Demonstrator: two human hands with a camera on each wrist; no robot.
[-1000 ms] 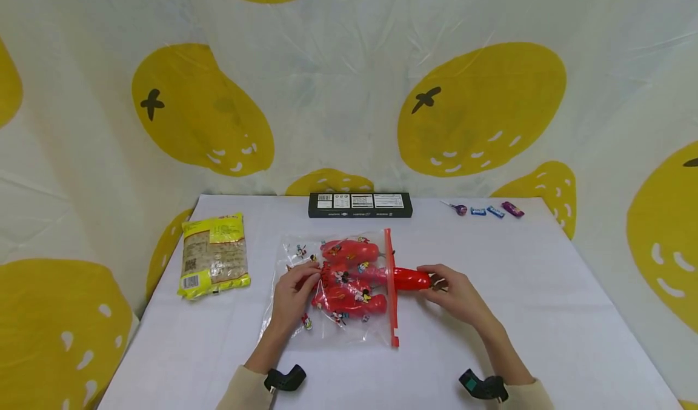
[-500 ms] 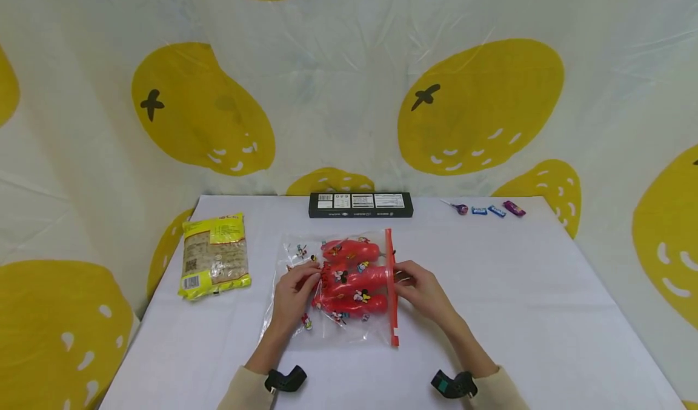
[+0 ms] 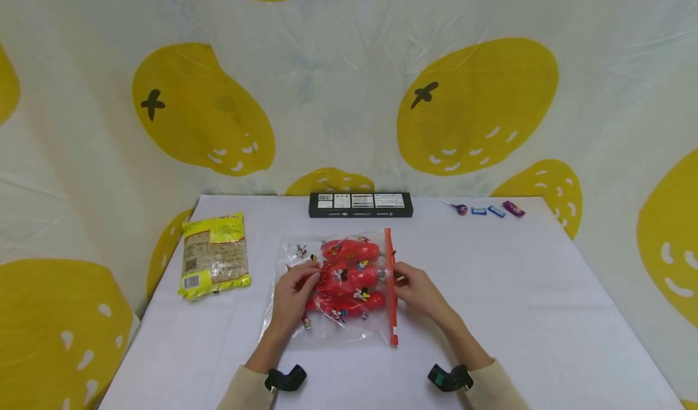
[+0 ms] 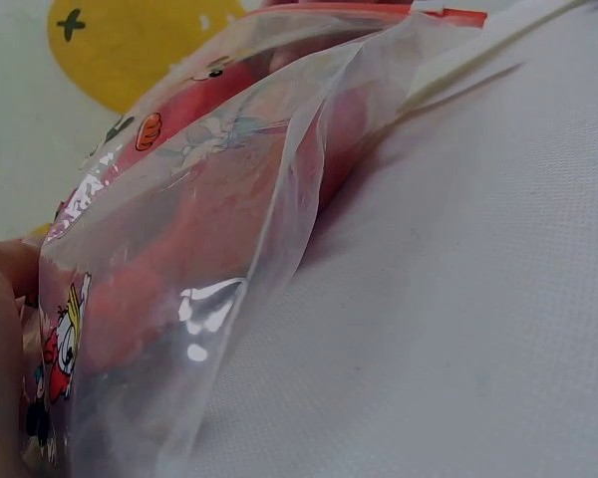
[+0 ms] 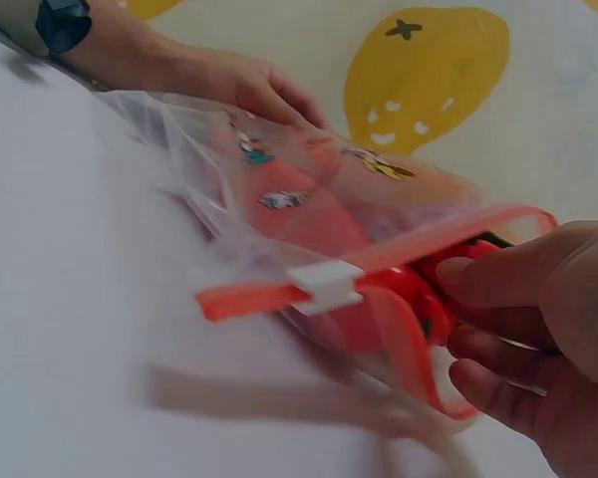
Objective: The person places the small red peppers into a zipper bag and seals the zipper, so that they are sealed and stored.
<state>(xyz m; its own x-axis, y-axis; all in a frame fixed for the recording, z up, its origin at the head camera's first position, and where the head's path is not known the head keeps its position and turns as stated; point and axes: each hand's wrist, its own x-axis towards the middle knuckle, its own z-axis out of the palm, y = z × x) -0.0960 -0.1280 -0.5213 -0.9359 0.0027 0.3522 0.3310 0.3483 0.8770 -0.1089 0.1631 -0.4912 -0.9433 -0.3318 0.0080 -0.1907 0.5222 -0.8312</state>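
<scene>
A clear zip bag (image 3: 343, 334) with cartoon prints and a red slider edge lies on the table. Several red peppers (image 3: 351, 251) show through its film. My left hand (image 3: 291, 295) grips the bag near its closed end, thumb and forefinger close together on the film. At the bag's mouth is my right hand (image 3: 417, 289). The right wrist view shows the thumb of the right hand (image 5: 568, 309) against a red pepper (image 5: 414, 291) in the opening, its other fingers loosely bent. The white slider (image 5: 327, 286) sits on the red edge. Some fingertips are hidden.
A yellow-ended packet of brownish contents (image 3: 215, 255) lies at the left. At the back stands a long black box (image 3: 360, 206). A lollipop (image 3: 461, 209) and several small wrapped sweets (image 3: 496, 211) are at the back right. A patterned cloth hangs behind.
My right hand has moved left to the bag's mouth, and the middle red pepper has slid fully inside. My left hand has stayed in place.
</scene>
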